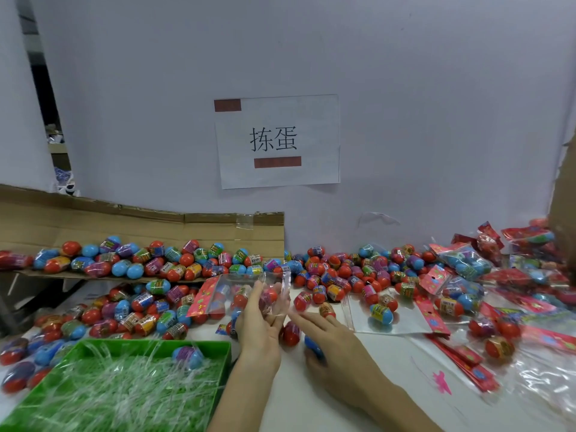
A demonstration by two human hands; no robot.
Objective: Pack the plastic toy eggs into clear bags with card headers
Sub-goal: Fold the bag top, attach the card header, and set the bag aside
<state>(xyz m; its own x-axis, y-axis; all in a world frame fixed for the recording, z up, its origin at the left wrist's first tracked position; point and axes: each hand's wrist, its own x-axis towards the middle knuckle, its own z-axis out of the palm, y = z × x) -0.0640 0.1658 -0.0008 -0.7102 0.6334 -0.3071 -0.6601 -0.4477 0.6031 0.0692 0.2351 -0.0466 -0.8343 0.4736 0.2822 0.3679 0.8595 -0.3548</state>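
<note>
The left hand (261,319) stands upright near the middle of the desk (358,406). It pinches a clear bag (246,291), with one finger in front of the thin glossy film and the others showing through it from behind. The bag's red printed card header (204,296) points left and its crumpled open mouth points right. Red eggs show through the film, but I cannot tell whether they are inside the bag or behind it.

The right hand (336,341) lies low over the desk. Its long fingers stretch straight toward the bag's mouth, and its thumb is tucked round a smooth blue egg (312,345) held against the palm. A glossy red egg (291,333) rests on the white surface between the two wrists.

Loose eggs (343,275) are heaped along the desk's far edge against the pale wall. They are rounded two-part plastic shells in red, blue and purple, each with a shiny printed band. More of them sit on a bent corrugated cardboard sheet (124,219) at the far-left edge.

At the near-left corner is a bright green rectangular tray (229,347) filled with thin clear plastic shreds, with one blue-and-purple egg (188,357) on top. Toward the right edge a flat empty bag (408,322) carries a yellow-banded blue egg (381,314). Filled bags (467,265) pile up behind it, and a stack of flat bags (467,364) lies nearer. A white paper sign (277,141) hangs on the wall.
</note>
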